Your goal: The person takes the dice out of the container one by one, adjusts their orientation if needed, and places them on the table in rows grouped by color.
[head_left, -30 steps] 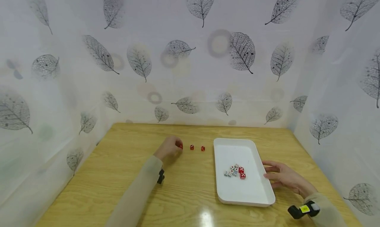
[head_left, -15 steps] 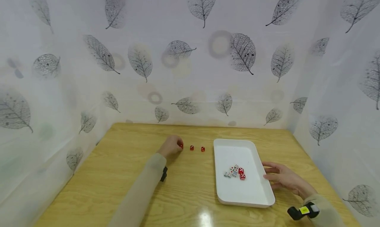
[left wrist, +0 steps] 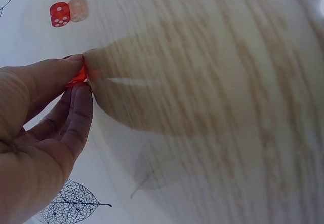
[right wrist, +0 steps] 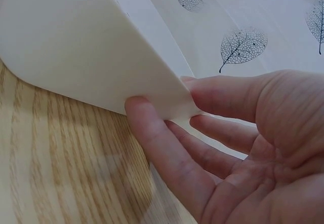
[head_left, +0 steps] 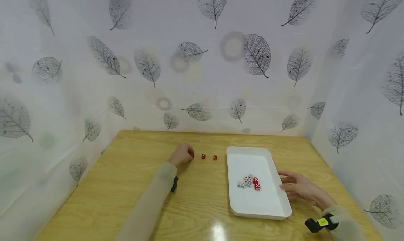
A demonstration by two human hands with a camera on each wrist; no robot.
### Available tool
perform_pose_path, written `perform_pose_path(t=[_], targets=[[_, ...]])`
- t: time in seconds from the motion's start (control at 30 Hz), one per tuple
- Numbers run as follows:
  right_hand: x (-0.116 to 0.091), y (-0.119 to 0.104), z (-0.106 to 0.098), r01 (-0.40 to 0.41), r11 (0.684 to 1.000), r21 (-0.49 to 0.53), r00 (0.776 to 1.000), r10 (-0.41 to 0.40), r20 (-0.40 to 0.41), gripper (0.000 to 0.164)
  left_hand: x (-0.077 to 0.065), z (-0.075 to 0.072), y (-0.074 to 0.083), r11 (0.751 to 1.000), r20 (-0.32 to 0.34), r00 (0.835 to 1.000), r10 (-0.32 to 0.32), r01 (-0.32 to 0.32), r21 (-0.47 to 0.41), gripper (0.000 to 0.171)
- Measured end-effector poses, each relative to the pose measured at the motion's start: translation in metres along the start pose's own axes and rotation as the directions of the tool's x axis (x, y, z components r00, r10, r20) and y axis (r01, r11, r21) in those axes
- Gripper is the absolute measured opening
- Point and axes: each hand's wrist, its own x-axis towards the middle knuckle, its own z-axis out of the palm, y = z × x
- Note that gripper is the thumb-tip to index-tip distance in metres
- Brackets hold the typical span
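My left hand (head_left: 182, 155) pinches a small red die (left wrist: 78, 77) between thumb and fingertips, close over the table; the fingers hide most of it. To its right, a red die (head_left: 203, 156) and another red die (head_left: 215, 157) stand spaced out in a row. My right hand (head_left: 300, 187) holds the right edge of the white tray (head_left: 262, 213), with a fingertip over the rim and other fingers against the outer wall (right wrist: 91, 46). Inside the tray lie several small white dice (head_left: 244, 182) and two larger red dice (head_left: 257, 187), clustered together.
The light wooden table (head_left: 189, 206) fills the lower part of the head view. Curtain-like sheets (head_left: 202, 76) with a leaf print hang along its back and both sides. A black wrist strap (head_left: 322, 222) sits on the right sleeve.
My left hand stays near the left end of the row with the die, its forearm shifted slightly forward and right. The right hand and the tray hold still.
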Motion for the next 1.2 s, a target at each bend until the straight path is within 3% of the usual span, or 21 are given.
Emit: perform_pose_path(t=[0.3, 0.5, 0.73, 0.9, 1.07, 1.2], targets=[[0.001, 0.000, -0.001, -0.003, 1.000, -0.001, 1.000, 0.003, -0.005, 0.077, 0.000, -0.001, 0.000, 1.000, -0.010, 1.000, -0.014, 0.014, 0.002, 0.011], [0.001, 0.001, 0.000, -0.003, 1.000, -0.004, 1.000, 0.003, -0.004, 0.077, -0.005, -0.002, 0.001, 1.000, -0.009, 1.000, -0.019, 0.019, 0.008, 0.026], [0.001, 0.002, 0.000, -0.004, 1.000, 0.006, 1.000, 0.004, 0.001, 0.078, -0.020, -0.011, 0.007, 0.991, 0.031, 0.994, -0.105, 0.108, -0.078, 0.048], [0.001, 0.002, 0.000, -0.004, 1.000, 0.010, 1.000, 0.004, -0.004, 0.078, -0.027, -0.018, 0.011, 0.985, 0.010, 0.990, -0.143, 0.143, -0.094, 0.034], [-0.001, 0.001, 0.000, -0.008, 1.000, 0.005, 1.000, 0.008, -0.012, 0.078, -0.029, -0.020, 0.012, 0.990, 0.009, 0.991, -0.134, 0.134, -0.043, 0.016], [0.000, 0.000, 0.000, -0.009, 1.000, 0.002, 1.000, 0.009, -0.018, 0.077, -0.030, -0.018, 0.016, 0.993, 0.011, 0.993, -0.115, 0.115, -0.014, 0.013]])
